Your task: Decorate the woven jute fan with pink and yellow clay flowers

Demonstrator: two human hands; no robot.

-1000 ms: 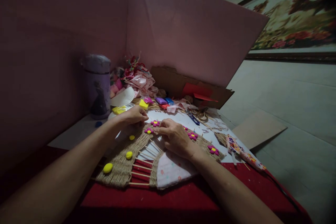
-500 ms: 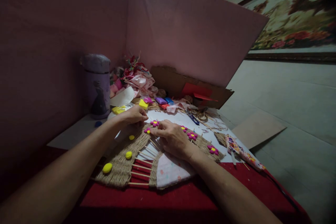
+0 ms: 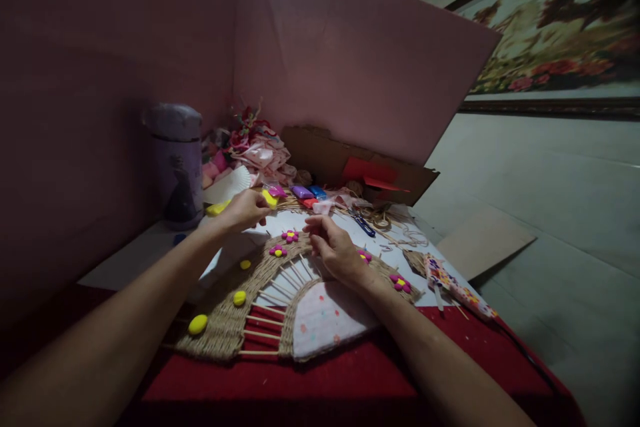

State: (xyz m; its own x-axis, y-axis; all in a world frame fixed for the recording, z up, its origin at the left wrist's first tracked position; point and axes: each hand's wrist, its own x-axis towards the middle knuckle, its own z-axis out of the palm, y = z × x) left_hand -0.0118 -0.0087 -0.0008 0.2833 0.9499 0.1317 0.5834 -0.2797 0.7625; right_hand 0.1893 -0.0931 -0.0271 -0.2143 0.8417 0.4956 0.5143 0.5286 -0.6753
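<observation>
A woven fan (image 3: 213,327) of tan cord on thin sticks lies across the table, with a pale dotted cloth panel (image 3: 325,320) at its lower middle. On its band sit several magenta clay flowers (image 3: 290,236) with yellow centres. Round yellow clay pieces (image 3: 198,324) dot its left side. My left hand (image 3: 247,209) is above the far edge, beside a yellow clay block (image 3: 270,198); its fingers are pinched together, and what they hold, if anything, is hidden. Over the fan's middle hovers my right hand (image 3: 334,243), fingers loosely bent and apart, holding nothing visible.
Clay packets in purple (image 3: 302,192) and blue (image 3: 318,193) lie behind the fan. Scissors (image 3: 364,223) rest to their right. A flower-patterned glue gun (image 3: 463,290) with a cord lies at the right edge. At the left stands a lilac canister (image 3: 179,170).
My right hand has lifted off the flower it was touching, its fingers loosening. My left hand has drawn away from the fan's top edge toward the yellow block. The view has shifted slightly.
</observation>
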